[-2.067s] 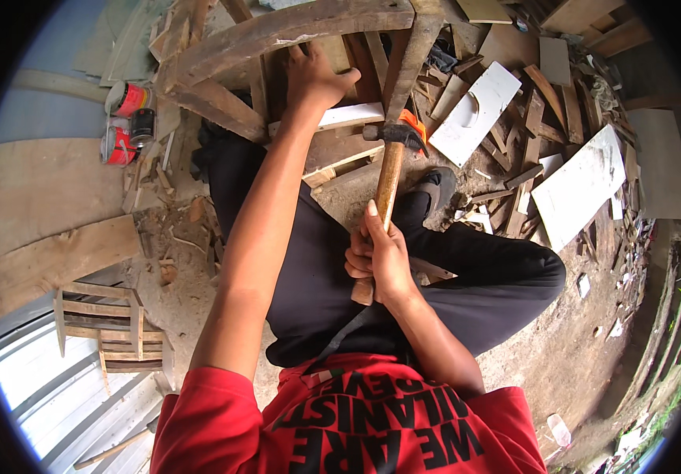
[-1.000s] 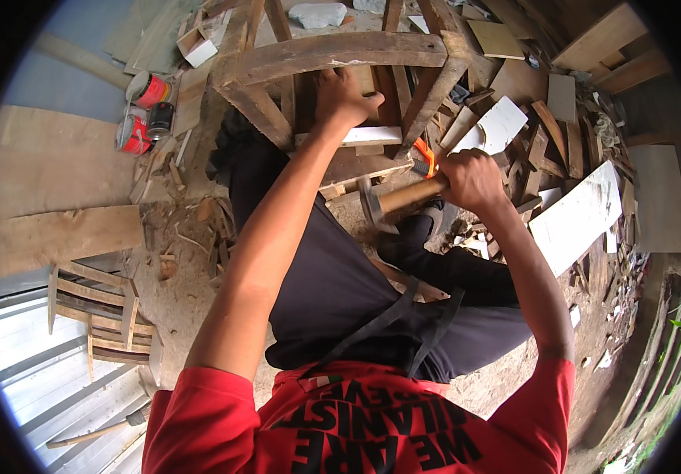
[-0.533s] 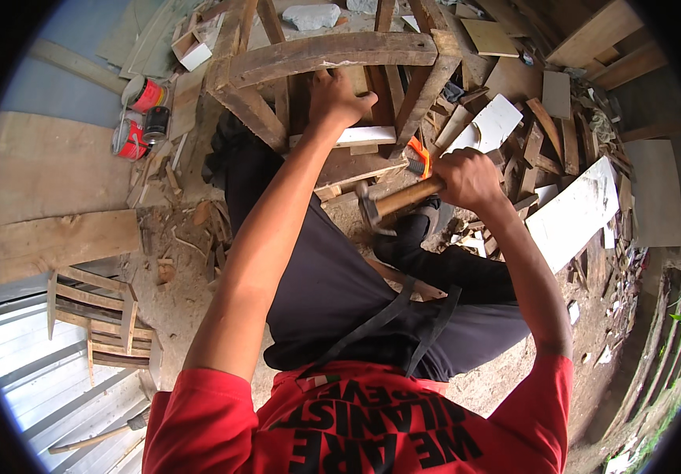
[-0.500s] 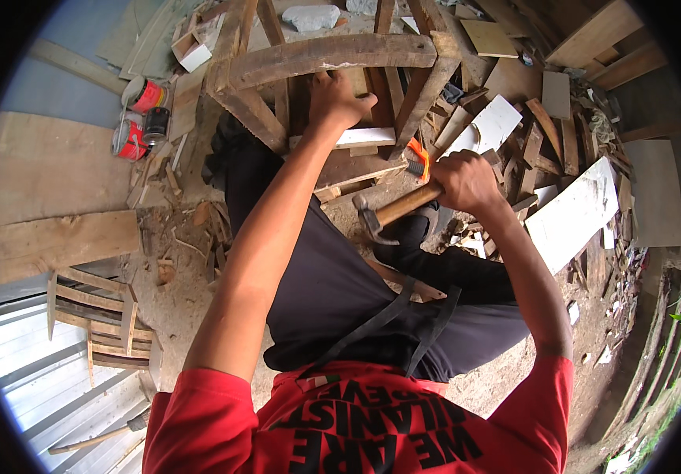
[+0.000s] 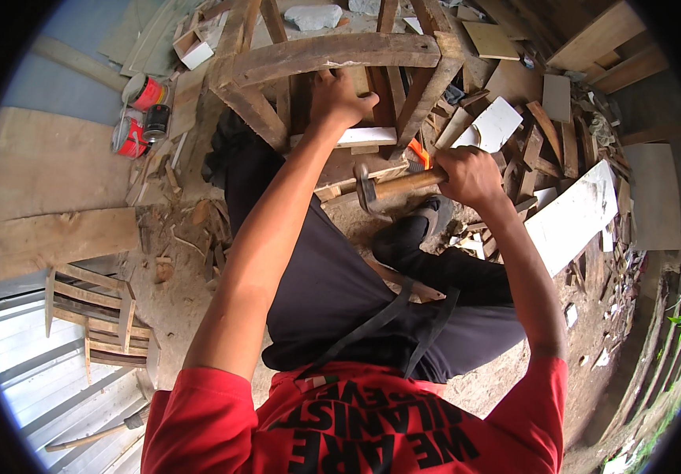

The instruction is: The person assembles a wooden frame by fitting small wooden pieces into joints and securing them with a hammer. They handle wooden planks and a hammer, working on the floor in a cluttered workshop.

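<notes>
My right hand (image 5: 470,175) is closed round the wooden handle of a claw hammer (image 5: 407,186). The hammer's metal head points left, over the ground in front of my bent leg. Within a rough wooden frame (image 5: 332,57), which looks like part of a chair, my left hand (image 5: 342,101) reaches in just below the curved top rail. Its thumb sticks out to the right, while the fingertips are bent away and hidden, so its grip does not show. A white-edged strip (image 5: 365,137) crosses the frame near my left wrist. An orange-handled tool (image 5: 419,153) lies between frame and hammer.
Paint cans (image 5: 129,134) stand at the left, near a plywood sheet (image 5: 56,166). Slatted wooden pieces (image 5: 99,312) lie at the lower left. Wood offcuts (image 5: 542,146) and a long white board (image 5: 575,213) cover the right side. Dark-trousered legs (image 5: 340,292) flank the work.
The hammer head has risen slightly, and its handle has turned closer to level. My right hand moved a little with it. My left hand stays in place at the frame.
</notes>
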Demonstrator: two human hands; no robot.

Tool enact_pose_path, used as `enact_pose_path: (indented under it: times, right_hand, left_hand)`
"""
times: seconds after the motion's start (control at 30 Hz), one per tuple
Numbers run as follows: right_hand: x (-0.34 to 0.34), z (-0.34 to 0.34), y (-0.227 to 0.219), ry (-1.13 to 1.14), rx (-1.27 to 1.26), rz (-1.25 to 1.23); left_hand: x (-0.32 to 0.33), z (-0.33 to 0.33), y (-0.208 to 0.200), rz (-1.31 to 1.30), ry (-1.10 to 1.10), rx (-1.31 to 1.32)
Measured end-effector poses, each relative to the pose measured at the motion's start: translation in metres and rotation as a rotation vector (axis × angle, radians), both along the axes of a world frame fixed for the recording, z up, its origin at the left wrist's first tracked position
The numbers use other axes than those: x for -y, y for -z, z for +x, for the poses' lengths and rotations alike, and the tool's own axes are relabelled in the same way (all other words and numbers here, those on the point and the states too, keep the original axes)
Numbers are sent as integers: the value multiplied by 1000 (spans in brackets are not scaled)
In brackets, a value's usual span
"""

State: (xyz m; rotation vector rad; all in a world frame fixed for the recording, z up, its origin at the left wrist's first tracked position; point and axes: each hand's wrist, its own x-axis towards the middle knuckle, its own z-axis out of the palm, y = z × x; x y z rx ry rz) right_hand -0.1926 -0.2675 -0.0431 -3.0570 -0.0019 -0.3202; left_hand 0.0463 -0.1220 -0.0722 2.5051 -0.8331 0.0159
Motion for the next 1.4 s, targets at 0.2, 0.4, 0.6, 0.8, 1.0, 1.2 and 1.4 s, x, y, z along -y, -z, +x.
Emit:
enact_pose_path:
  times: [0.2,0.4,0.6,0.8,1.0,1.2,1.4]
  right_hand:
    - [4,4,5,67,-20,-4]
    - [2,6,1,-115,-1,40]
    - [5,2,10,-58,-57,13]
    - [3,3,9,139,-105,2]
    - [6,6,13,68,-50,-4]
    - [3,9,4,22,-129,-31]
    - [6,9,8,109,-109,-29]
  left_hand:
    - [-2,-1,-1,19,-1,0]
    - [-2,0,3,-5,-12,50]
    - [0,-3,-2,27,-17,-9]
    - [0,-2,-1,30,-18,5]
    - [-2,-1,-1,-3,-14,25]
    - [-1,-2,-3,20,-23,-15]
    - [1,-1,0,-9,-33,33]
